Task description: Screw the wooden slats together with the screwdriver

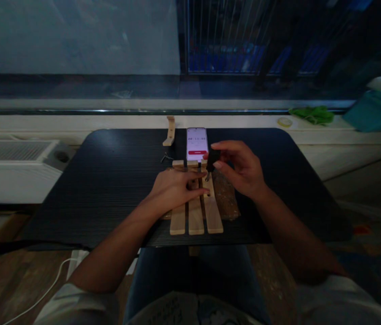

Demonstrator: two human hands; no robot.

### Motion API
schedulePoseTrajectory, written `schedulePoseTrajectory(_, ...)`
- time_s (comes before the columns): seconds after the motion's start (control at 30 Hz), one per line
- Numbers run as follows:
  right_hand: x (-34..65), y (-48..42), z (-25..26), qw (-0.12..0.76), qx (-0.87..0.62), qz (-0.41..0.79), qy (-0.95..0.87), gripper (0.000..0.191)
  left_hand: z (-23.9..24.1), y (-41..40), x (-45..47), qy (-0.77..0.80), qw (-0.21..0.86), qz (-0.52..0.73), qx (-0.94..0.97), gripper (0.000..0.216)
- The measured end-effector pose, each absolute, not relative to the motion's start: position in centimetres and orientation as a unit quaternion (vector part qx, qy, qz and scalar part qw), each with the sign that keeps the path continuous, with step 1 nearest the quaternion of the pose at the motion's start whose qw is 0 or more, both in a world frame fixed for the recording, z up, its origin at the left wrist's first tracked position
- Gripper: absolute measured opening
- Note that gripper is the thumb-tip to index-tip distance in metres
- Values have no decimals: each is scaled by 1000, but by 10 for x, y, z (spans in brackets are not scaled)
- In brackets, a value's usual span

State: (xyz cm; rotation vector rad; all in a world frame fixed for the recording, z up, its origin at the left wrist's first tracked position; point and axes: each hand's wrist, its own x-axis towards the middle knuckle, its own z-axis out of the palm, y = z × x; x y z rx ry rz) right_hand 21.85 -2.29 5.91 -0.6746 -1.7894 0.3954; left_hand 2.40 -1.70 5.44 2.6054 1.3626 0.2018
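Though slightly tilted, screwdriver point(210, 163) tip down.

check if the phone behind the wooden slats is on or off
On. The phone has a lit white screen with a red bar across it. The text on it is too small to read.

Slats point(196, 216): pale bare wood, smooth, matt, with no visible coating.
Board point(228, 198) under the slats: brown, speckled, rough, cork-like surface.
Tabletop point(109, 180): black, matt, with fine parallel ribbing.
Black tool point(213, 158): matt handle, apparently plastic; short metal tip.
Screws point(166, 158): dark metal, too small to tell the finish.
Bracket point(170, 131): pale bare wood.
Phone point(197, 143): glossy glass screen.
Cable point(50, 286): smooth white plastic sheath.
Green cloth point(312, 115): soft, crumpled fabric.
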Motion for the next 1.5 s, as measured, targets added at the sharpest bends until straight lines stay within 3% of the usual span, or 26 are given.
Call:
schedulePoseTrajectory(0.57, 216, -19, 56, 591, -314, 192, -718, 29, 53, -16, 24, 457, 99, 74, 881, 51)
schedulePoseTrajectory(0.87, 219, -18, 54, 565, -315, 161, -745, 30, 56, -17, 25, 461, 102, 66, 879, 53)
schedulePoseTrajectory(1.13, 223, -22, 58, 529, -275, 207, -776, 34, 57, -17, 26, 460, 102, 64, 880, 51)
schedulePoseTrajectory(1.5, 220, -23, 60, 553, -310, 173, -754, 32, 56, -18, 25, 459, 93, 66, 881, 52)
